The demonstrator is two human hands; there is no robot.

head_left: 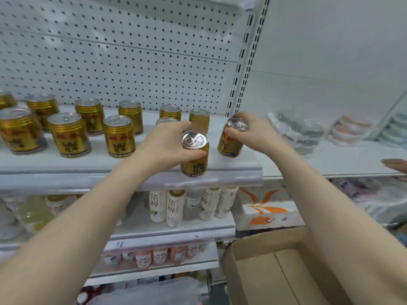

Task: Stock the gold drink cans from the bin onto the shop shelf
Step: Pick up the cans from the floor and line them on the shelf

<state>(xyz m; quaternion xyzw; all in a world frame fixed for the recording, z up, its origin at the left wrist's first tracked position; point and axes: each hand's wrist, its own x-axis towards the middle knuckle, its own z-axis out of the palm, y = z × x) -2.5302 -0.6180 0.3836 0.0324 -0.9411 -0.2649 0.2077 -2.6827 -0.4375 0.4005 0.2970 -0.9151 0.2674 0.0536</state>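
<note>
Gripping one can (195, 159) in left hand (167, 144), second can (231, 142) in right hand (253, 133), at shelf (66, 170). Nearly done, judging by bare bin (275, 271).

A shop: white pegboard-backed shelving (132, 51), rows of gold cans (119, 137) at 9 o'clock, bottled teas (174, 208) at 6 o'clock, wrapped packets (348, 130) at 3 o'clock.

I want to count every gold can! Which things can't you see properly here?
Head view:
- Back gold can: mostly hidden behind the left hand, which grips the front can.
- Far-left can: cut off by the left edge.
- Cardboard box: its inside is partly covered by the right arm, so leftover cans cannot be told.
- Packets beside the right hand, which holds the tilted can: too blurred to name.
</note>
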